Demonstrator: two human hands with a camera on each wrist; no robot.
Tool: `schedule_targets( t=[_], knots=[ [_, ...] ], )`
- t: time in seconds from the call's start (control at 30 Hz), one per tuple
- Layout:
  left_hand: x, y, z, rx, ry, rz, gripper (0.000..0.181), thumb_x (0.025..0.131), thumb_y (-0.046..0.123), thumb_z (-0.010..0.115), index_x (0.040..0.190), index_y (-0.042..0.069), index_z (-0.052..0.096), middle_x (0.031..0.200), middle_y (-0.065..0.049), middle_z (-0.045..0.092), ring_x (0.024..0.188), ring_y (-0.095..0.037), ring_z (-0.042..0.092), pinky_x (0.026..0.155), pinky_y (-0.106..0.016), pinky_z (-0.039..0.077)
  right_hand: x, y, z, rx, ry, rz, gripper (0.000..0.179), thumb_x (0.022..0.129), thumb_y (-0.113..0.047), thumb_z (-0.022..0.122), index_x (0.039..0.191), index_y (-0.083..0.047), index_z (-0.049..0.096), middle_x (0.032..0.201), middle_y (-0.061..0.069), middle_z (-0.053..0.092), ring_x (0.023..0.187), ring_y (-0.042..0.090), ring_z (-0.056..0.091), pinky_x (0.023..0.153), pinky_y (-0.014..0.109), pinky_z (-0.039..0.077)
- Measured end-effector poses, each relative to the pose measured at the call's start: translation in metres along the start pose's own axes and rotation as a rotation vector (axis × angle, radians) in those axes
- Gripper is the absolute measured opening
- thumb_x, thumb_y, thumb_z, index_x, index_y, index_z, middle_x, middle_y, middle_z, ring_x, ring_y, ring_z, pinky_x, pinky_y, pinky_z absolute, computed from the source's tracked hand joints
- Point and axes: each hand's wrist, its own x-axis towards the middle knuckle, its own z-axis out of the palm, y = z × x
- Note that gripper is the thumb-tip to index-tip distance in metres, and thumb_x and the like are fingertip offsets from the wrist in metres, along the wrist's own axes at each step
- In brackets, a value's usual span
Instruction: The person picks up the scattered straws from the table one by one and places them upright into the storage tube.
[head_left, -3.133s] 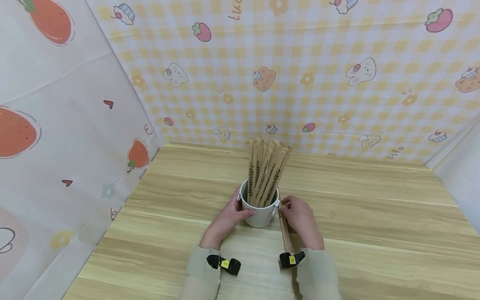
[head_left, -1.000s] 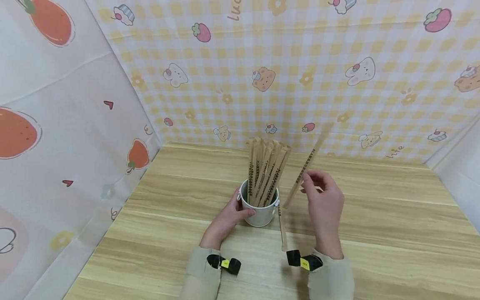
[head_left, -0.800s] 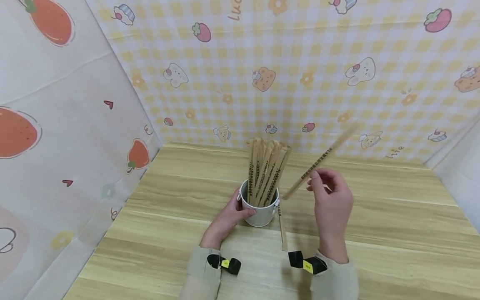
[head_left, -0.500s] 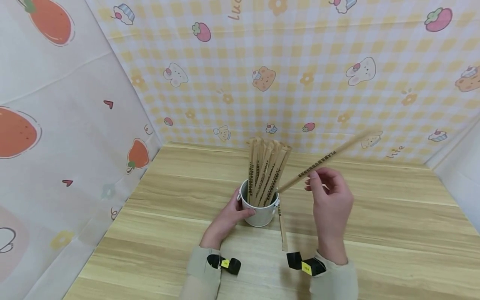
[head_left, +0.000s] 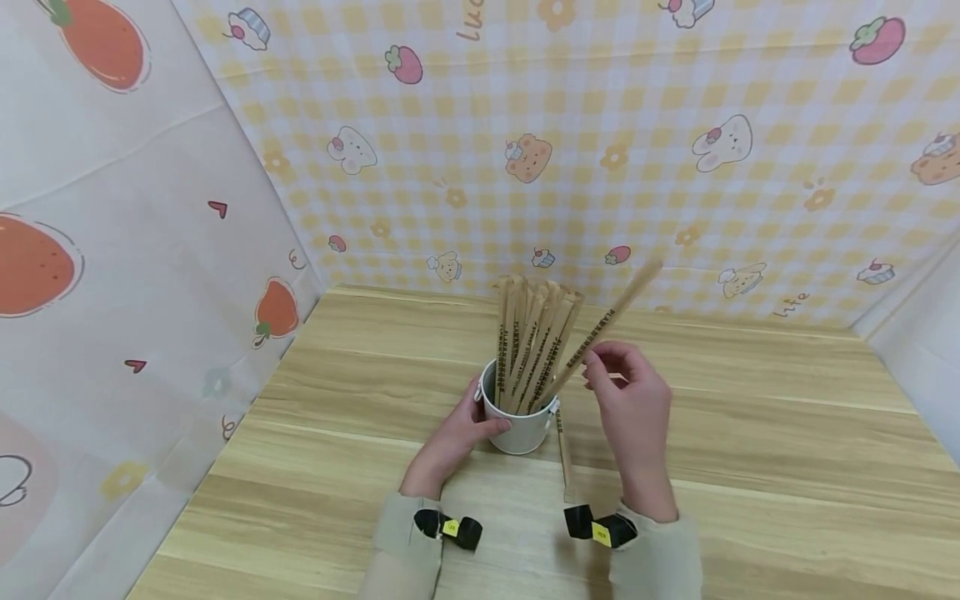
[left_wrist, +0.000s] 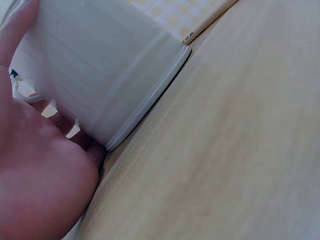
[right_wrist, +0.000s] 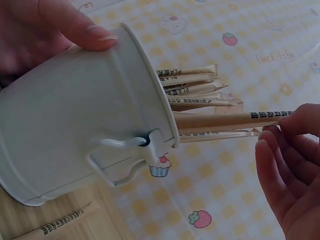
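A: Head view first. Left hand [head_left: 457,437] wrapped round the near side of the white bucket [head_left: 519,427], thumb on the rim. Right hand [head_left: 630,408] raised just right of the bucket, pinching a paper-wrapped chopstick pair [head_left: 600,333] between thumb and fingertips, lower end dipping into the bucket mouth beside the standing bundle of wrapped pairs [head_left: 528,346].

B: And below the right hand?

A: One more wrapped pair [head_left: 564,454] flat on the worktop [head_left: 750,433], touching the bucket's base by the look of it.

B: Left wrist view?

A: Mostly palm and bucket wall [left_wrist: 100,85] pressed together, fingers curled round it. Contents hidden entirely.

B: Right wrist view?

A: Bucket [right_wrist: 80,130] seen side-on, small handle lug facing the camera, left thumb [right_wrist: 75,27] over the rim. Held pair [right_wrist: 225,120] entering the mouth, right fingertips [right_wrist: 295,117] gripping near the printed band.

B: Handling?

A: Probably light, stiff inside, thin paper sleeve easily creased or slippery; best gripped mid-length, about where pinched now. Bucket likely light enough to tip, hence worth steadying.

B: Anything unclear?

A: Print on the sleeves unreadable. Lower tip of the held pair lost behind the rim. Upper end blurred. Count of the bundle impossible to settle.
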Motion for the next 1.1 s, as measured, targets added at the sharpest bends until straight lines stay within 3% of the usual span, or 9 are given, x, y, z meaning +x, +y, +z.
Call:
schedule_targets(
  t=[0.37,0.6,0.93,1.1],
  knots=[
    [-0.001,0.002,0.002,-0.010,0.001,-0.006,0.086,0.073,0.019,0.071,0.139,0.034,0.018,0.141,-0.003,0.027,0.128,-0.019,0.028,0.104,-0.037,0.021,-0.001,0.009,0.006,-0.203,-0.134,0.030,0.010,0.082,-0.025,0.062,0.089,-0.017,0.063,0.079,-0.007,0.063,0.068,0.006,0.058,0.056,0.024,0.049],
    [-0.001,0.002,0.002,-0.009,-0.004,-0.003,0.086,0.073,0.021,0.071,0.139,0.035,0.018,0.142,-0.001,0.027,0.128,-0.018,0.027,0.104,-0.036,0.021,0.000,0.013,0.009,-0.296,-0.218,0.040,0.011,0.082,-0.023,0.063,0.088,-0.015,0.064,0.077,-0.003,0.062,0.072,0.009,0.055,0.060,0.028,0.047],
    [0.000,0.003,0.001,0.004,0.003,-0.026,0.085,0.075,0.018,0.070,0.140,0.035,0.017,0.143,-0.001,0.026,0.128,-0.017,0.026,0.105,-0.036,0.019,-0.001,0.016,0.012,-0.338,-0.264,0.026,0.012,0.081,-0.021,0.064,0.087,-0.011,0.065,0.077,-0.001,0.060,0.072,0.013,0.053,0.061,0.029,0.043],
    [-0.003,0.012,0.003,0.012,-0.009,-0.029,0.086,0.077,0.016,0.068,0.142,0.030,0.014,0.144,-0.003,0.023,0.129,-0.019,0.024,0.105,-0.036,0.018,-0.001,0.017,0.014,-0.342,-0.288,0.033,0.013,0.081,-0.022,0.063,0.088,-0.011,0.065,0.078,0.000,0.059,0.073,0.014,0.053,0.063,0.029,0.043]
  ],
)
